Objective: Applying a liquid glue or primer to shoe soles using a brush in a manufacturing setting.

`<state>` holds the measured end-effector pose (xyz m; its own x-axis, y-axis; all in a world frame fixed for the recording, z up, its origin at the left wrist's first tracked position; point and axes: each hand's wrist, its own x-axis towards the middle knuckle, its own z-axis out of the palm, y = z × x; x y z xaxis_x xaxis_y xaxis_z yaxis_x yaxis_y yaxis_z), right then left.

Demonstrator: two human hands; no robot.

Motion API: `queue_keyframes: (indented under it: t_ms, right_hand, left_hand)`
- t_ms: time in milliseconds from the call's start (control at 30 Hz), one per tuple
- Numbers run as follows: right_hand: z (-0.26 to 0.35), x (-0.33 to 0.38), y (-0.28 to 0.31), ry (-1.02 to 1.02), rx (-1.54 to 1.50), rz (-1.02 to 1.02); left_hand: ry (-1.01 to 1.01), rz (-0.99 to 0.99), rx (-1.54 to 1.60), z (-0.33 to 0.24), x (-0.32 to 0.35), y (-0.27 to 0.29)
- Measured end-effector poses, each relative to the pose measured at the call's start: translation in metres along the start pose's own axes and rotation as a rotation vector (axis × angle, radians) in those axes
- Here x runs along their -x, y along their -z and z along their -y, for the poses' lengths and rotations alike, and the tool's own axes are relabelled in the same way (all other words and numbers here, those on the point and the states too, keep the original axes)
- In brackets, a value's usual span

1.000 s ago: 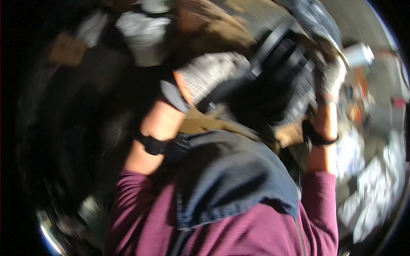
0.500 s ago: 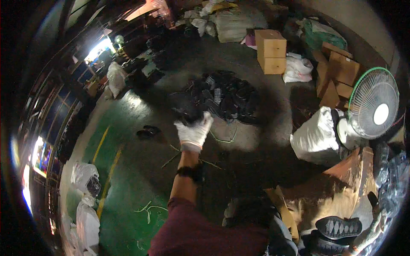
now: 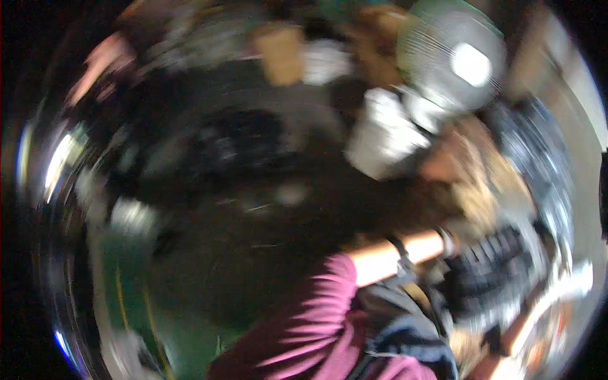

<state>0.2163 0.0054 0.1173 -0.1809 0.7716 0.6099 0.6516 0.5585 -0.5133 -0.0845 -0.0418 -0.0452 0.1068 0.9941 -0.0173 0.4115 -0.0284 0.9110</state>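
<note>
Motion smears the whole view. My left arm reaches to the right, and my left hand (image 3: 455, 239) is at the upper left edge of a group of black ridged shoe soles (image 3: 487, 269). Its fingers are too blurred to make out. On the far side of those soles is my right hand (image 3: 573, 282), in a pale glove, its fingers smeared as well. Whether either hand holds a sole cannot be seen. Farther off on the floor lies a dark heap (image 3: 237, 142), apparently of more soles.
Beyond the soles stand brown cardboard (image 3: 472, 171), a white sack (image 3: 383, 136) and a round fan (image 3: 453, 57). Clear plastic bottles (image 3: 538, 149) line the right side. A carton (image 3: 280, 54) is at the back. Yellow lines mark the green floor (image 3: 190, 348) at left.
The view has swung to the right. My left hand has left its place before the dark floor heap and come back to the soles at right. My right hand now shows more fully beside them.
</note>
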Motion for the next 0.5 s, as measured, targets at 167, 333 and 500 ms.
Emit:
queue_keyframes:
  t_ms: [167,333,500]
  right_hand:
    - [-0.033,0.024,0.02,-0.193,0.091,-0.236]
    - [-0.071,0.058,0.116,-0.324,0.207,-0.467]
    - [-0.113,0.104,0.159,-0.465,0.369,-0.526]
  left_hand:
    - [0.176,0.163,-0.31,-0.028,-0.031,0.009]
    - [0.113,0.254,0.025,-0.029,-0.059,0.002]
    - [0.03,0.182,0.322,-0.02,-0.055,0.013]
